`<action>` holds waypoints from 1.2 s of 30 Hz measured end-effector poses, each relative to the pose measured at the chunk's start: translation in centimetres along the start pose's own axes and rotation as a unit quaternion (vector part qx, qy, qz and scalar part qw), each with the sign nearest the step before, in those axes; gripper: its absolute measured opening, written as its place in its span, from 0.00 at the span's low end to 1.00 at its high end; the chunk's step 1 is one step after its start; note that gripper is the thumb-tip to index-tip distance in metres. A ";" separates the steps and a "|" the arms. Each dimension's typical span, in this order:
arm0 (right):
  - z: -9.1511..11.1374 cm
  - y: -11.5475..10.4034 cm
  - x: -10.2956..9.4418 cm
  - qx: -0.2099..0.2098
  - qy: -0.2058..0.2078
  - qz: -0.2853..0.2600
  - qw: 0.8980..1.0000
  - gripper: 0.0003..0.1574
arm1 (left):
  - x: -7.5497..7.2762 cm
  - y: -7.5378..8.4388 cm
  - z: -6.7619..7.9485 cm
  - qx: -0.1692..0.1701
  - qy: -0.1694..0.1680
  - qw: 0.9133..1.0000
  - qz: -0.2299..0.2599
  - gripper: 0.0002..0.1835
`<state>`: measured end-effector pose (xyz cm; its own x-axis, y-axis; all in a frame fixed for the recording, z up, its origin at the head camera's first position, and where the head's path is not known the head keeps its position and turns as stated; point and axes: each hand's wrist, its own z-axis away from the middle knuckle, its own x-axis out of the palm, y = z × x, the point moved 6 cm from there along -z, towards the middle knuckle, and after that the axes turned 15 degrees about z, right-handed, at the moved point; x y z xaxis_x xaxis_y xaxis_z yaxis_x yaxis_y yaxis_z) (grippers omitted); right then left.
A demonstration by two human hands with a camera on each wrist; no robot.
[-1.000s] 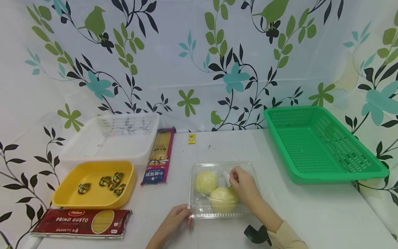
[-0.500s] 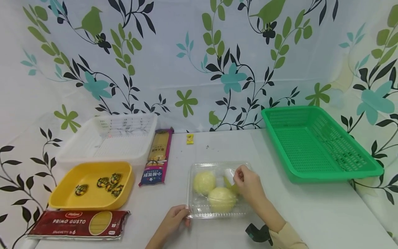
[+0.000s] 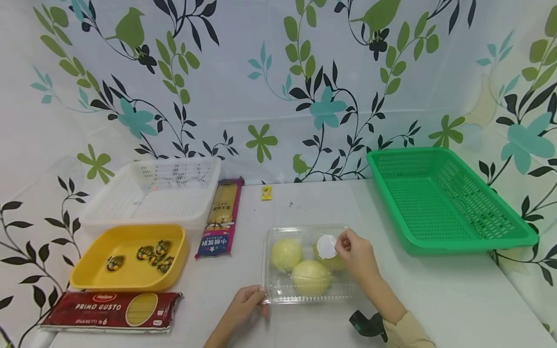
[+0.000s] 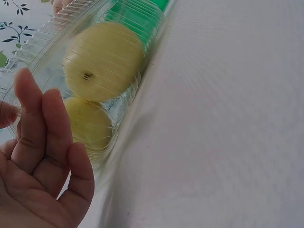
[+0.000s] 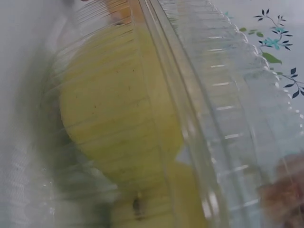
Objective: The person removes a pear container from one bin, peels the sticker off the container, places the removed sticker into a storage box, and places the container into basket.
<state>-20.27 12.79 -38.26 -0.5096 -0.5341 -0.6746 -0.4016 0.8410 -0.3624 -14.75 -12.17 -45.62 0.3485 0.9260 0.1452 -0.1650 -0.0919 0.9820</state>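
A clear plastic clamshell box (image 3: 322,299) with three round, pale yellow fruits (image 3: 312,278) lies in the middle of the table. At its front left corner my left hand (image 3: 247,301) grips the rim between thumb and index finger; the left wrist view shows the other left fingers (image 4: 58,123) bent in front of the wall. Over the box's right part, my right hand (image 3: 359,258) pinches the right edge of a round label (image 3: 326,246), white side up. That label overlaps the third fruit (image 3: 337,262). In the right wrist view the right hand is a blur behind the plastic.
Left stand a white basket (image 3: 191,217) and a yellow tray (image 3: 93,280) with several small wrapped pieces. A red spaghetti pack (image 3: 109,311) and a purple-edged noodle pack (image 3: 222,217) lie nearby. A yellow sachet (image 3: 266,193) lies behind the box; a green basket (image 3: 452,246) stands right.
My right hand has drawn slightly right. The label, earlier seen curled with a green part showing, now faces up as a flat white disc. My left hand stays at the corner.
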 end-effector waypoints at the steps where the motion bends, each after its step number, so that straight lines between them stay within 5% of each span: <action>1: 0.0 0.1 0.0 0.006 -0.004 0.000 1.000 0.10 | -0.1 -0.2 -0.1 0.000 0.000 1.000 -0.001 0.13; 9: -0.1 0.5 0.1 0.055 -0.036 -0.036 0.997 0.08 | -1.0 -2.1 -0.8 -0.007 -0.027 1.000 -0.006 0.15; 14: -0.7 0.7 0.2 0.128 -0.093 -0.139 0.978 0.05 | -1.2 -1.5 -0.8 -0.002 -0.050 0.998 -0.028 0.15; 19: -1.4 0.0 0.9 0.164 -0.148 -0.219 0.950 0.04 | -2.5 -0.9 -0.6 0.006 0.021 0.998 -0.067 0.12; 23: -2.4 -1.6 1.8 0.159 -0.177 -0.265 0.935 0.03 | -3.6 0.4 0.0 0.067 0.118 0.987 -0.081 0.24; 26: -3.2 -3.1 2.6 0.144 -0.192 -0.296 0.925 0.01 | -4.9 1.4 0.9 0.137 0.198 0.967 -0.080 0.31; 30: -4.1 -5.2 3.9 0.138 -0.209 -0.335 0.908 0.02 | -8.5 1.2 2.2 0.213 0.298 0.925 -0.106 0.34; 32: -4.5 -6.3 4.7 0.144 -0.218 -0.357 0.897 0.02 | -10.8 0.6 2.9 0.243 0.335 0.902 -0.124 0.35; 36: -5.4 -8.9 6.4 0.153 -0.227 -0.413 0.868 0.04 | -14.1 0.1 4.6 0.279 0.383 0.873 -0.117 0.35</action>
<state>-24.03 1.44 -35.88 0.2375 -0.9356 -0.2613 -0.2309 0.2069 -0.9507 -15.46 -26.87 -47.02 -0.4427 0.8964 0.0194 0.3775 0.1667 0.9109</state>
